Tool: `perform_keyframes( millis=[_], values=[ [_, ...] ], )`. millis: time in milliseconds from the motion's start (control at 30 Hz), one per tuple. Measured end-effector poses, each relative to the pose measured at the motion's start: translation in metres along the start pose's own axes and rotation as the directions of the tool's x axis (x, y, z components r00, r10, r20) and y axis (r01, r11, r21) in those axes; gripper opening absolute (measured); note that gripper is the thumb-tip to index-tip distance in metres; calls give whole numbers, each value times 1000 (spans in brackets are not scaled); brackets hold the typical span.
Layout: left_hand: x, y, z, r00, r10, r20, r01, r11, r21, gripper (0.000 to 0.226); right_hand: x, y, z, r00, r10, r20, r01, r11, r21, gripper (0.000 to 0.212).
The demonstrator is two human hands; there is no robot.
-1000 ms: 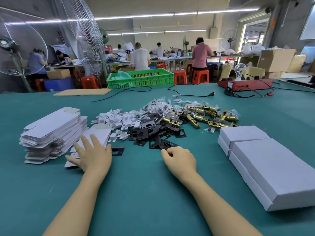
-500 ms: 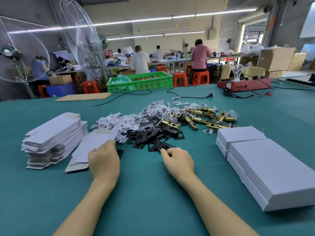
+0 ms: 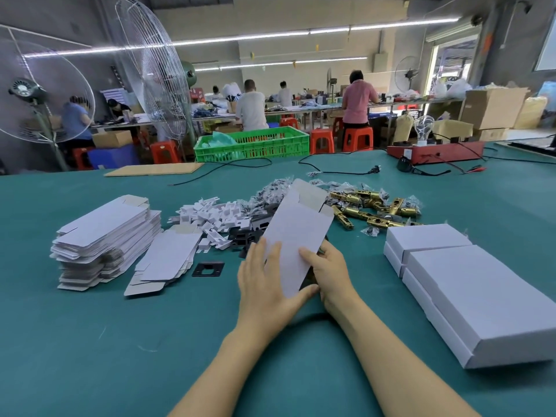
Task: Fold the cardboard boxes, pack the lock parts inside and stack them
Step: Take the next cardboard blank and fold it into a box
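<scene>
over the green table (image 3: 90,341) | flat box blank (image 3: 296,233) held by both hands' fingers | long axis tilts up-right, away

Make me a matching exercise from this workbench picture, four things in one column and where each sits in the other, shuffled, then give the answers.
Things:
1. flat box blank
2. stack of unfolded blanks
3. finished white boxes
4. brass latch parts

Places:
A. far side of the table, right of centre
B. table's right edge
C. held in both hands, left hand and right hand
D. table's left side

Pairs: 1-C, 2-D, 3-B, 4-A
</scene>
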State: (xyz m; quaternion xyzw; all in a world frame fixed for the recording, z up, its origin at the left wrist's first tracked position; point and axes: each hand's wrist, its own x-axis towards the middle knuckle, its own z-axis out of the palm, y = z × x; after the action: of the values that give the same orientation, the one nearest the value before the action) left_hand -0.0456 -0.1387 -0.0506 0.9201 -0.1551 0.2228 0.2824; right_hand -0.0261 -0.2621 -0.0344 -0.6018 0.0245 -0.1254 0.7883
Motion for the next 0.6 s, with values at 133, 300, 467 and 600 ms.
perform_keyframes(
  millis=[133,300,467,600],
  values=[
    [7,-11,-10,956,-212,-202,133,928,-347,64,-1,3,2,993,49,103,-54,997,46,17],
    [9,-23,-20,947,-323,6,222,636,-739,15,1,4,0,991,44,122,-45,999,5,17],
    [11,-17,-12,947,-320,35,228,589,-776,17,7,-16,-11,982,-133,-137,107,977,-185,24],
    [13,-17,-10,953,-299,43,212,562,-800,21,11,-61,-24,934,-294,-203,242,938,-247,18]
  ],
)
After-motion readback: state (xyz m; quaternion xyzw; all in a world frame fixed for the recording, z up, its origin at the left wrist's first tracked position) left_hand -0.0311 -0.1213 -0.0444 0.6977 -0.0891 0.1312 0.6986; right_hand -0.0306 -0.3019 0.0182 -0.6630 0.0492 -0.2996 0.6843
